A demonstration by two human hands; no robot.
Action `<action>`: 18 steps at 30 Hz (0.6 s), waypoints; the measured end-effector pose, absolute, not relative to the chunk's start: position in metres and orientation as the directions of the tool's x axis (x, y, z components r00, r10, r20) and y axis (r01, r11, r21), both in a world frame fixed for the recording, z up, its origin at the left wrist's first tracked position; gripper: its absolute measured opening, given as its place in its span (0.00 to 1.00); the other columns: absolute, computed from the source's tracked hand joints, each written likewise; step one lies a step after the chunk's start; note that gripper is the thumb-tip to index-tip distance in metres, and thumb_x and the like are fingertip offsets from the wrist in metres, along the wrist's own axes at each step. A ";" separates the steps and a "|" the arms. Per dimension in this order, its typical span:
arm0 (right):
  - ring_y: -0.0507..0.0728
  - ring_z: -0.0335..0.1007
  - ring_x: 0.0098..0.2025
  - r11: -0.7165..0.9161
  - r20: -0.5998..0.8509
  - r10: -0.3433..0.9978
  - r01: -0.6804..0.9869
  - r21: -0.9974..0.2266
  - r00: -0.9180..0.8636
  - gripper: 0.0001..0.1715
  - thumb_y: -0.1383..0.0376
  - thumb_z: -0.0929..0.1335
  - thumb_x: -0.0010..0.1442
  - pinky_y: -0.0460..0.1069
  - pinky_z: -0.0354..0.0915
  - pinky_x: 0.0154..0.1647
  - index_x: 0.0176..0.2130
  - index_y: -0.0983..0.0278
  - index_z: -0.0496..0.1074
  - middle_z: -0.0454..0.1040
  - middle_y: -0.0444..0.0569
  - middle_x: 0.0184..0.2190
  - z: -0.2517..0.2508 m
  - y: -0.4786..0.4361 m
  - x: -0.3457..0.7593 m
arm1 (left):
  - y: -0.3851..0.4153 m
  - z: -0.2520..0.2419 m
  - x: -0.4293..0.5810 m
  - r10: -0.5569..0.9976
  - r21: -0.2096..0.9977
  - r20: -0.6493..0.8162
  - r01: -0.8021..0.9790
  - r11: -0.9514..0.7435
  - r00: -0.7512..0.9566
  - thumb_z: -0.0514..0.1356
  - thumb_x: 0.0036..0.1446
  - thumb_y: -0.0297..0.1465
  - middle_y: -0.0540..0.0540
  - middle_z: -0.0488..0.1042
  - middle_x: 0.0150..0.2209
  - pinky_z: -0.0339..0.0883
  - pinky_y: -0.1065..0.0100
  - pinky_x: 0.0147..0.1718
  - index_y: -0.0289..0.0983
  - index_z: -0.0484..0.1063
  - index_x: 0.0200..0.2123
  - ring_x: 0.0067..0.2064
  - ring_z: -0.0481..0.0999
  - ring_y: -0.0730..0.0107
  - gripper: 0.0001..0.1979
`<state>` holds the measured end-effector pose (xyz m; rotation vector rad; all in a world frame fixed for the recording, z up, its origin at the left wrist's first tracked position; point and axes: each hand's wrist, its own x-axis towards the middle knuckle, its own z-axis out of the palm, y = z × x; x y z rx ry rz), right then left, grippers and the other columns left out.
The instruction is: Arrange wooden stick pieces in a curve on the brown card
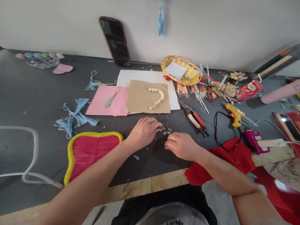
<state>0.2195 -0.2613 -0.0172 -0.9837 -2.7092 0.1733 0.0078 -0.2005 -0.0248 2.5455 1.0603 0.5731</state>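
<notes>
My left hand [144, 131] rests on the dark tabletop with its fingers curled, the fingertips pinching at a small cluster of short cut stick pieces [167, 131]. My right hand [181, 145] lies just right of the pieces, fingers folded in with something small pinched at the tips. Behind both hands lies a brown cardboard sheet [140, 100] bearing a curved row of pale beads [157, 97]. A pair of red-handled cutters [194, 117] lies to the right of the cardboard.
A pink and yellow heart-shaped piece [89, 151] lies front left; blue tassels [75, 117] and pink paper [105, 100] are behind it. A yellow basket [185, 73], glue gun [235, 114], red cloth [225, 159], sticks and a dark mirror [115, 41] crowd the right and back.
</notes>
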 end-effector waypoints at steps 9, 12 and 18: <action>0.52 0.67 0.30 0.743 0.285 0.666 0.649 -0.164 -0.689 0.14 0.63 0.62 0.68 0.48 0.55 0.29 0.31 0.64 0.69 0.71 0.46 0.28 -0.016 -0.261 0.218 | -0.199 -0.027 0.007 0.725 0.448 0.229 0.591 -0.671 0.650 0.54 0.62 0.28 0.43 0.76 0.40 0.65 0.58 0.42 0.37 0.74 0.42 0.42 0.74 0.60 0.09; 0.50 0.67 0.27 0.710 0.380 0.698 0.656 -0.254 -0.607 0.16 0.62 0.61 0.69 0.47 0.55 0.29 0.31 0.64 0.67 0.72 0.44 0.25 -0.012 -0.259 0.222 | -0.198 -0.026 0.007 0.730 0.463 0.216 0.590 -0.661 0.649 0.54 0.62 0.28 0.43 0.76 0.40 0.65 0.58 0.42 0.37 0.74 0.41 0.42 0.74 0.59 0.09; 0.49 0.65 0.22 0.625 0.436 0.768 0.697 -0.352 -0.468 0.22 0.59 0.59 0.69 0.45 0.56 0.27 0.25 0.62 0.63 0.70 0.43 0.20 -0.004 -0.260 0.230 | -0.196 -0.029 0.007 0.728 0.476 0.233 0.577 -0.664 0.645 0.54 0.62 0.29 0.42 0.77 0.40 0.66 0.58 0.43 0.37 0.74 0.41 0.43 0.75 0.59 0.09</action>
